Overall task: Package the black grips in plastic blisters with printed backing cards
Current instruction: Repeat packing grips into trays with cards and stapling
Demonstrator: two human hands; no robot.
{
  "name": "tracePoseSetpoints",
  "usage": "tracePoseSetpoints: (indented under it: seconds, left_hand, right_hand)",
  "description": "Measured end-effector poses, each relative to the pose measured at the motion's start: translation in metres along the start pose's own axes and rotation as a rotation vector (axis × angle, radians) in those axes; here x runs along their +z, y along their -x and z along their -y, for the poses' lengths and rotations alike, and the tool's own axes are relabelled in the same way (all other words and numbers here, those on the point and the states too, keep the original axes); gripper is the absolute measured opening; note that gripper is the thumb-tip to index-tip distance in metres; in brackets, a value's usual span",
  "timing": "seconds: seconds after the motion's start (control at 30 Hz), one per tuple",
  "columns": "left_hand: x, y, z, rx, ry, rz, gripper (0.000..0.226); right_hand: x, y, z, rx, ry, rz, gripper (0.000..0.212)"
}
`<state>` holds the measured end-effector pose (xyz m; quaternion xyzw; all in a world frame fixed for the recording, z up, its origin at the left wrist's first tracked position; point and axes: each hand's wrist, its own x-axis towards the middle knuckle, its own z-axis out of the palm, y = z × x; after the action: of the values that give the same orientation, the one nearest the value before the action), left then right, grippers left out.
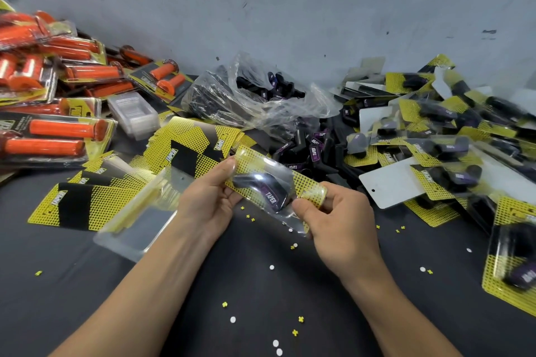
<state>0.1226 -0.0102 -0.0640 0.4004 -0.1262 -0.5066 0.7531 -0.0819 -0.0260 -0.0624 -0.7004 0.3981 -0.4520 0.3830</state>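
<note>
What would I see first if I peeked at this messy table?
Probably the two hands in the middle: the left hand and the right hand hold a clear-and-yellow pack with a black grip inside. Next come the bright orange grips piled at the far left, and the big heap of yellow-and-black packs on the right.

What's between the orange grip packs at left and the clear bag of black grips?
Head view: a stack of empty clear blisters, beside the orange grip packs and left of the clear bag.
</note>
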Motion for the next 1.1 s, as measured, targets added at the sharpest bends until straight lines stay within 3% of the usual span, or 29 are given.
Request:
tracePoseSetpoints:
  seconds: [0.17,0.23,0.43,0.57,0.73,0.83,1.03,1.1]
  left_hand:
    - [0.001,0.003,-0.001,-0.008,-0.011,0.038,0.011]
    - [0.000,0.003,-0.001,0.001,-0.060,0.052,0.021]
    - [0.004,0.008,0.005,0.037,-0.287,0.135,0.034]
    - [0.004,0.006,0.008,0.023,-0.322,0.152,0.020]
    - [0.004,0.006,0.010,-0.016,-0.269,0.227,0.020]
    - [0.004,0.010,0.010,-0.034,-0.259,0.293,0.037]
    - [0.000,0.013,0.008,-0.031,-0.329,0.469,0.060]
    - [0.000,0.012,0.008,-0.050,-0.347,0.455,0.059]
  right_hand:
    - [0.002,0.004,0.004,-0.022,-0.072,-0.035,0.009]
    - [0.002,0.006,0.009,-0.062,-0.091,-0.075,0.005]
    - [-0.010,-0.001,0.014,-0.166,-0.050,-0.277,0.023]
    - [-0.018,-0.009,0.013,-0.124,-0.071,-0.292,0.048]
    - [-0.023,-0.018,0.006,-0.058,-0.146,-0.350,0.026]
    - [-0.027,-0.019,0.003,-0.047,-0.122,-0.362,0.013]
    - [-0.035,-0.021,-0.005,-0.011,0.060,-0.426,0.048]
    - [-0.036,-0.021,-0.006,0.010,0.077,-0.430,0.042]
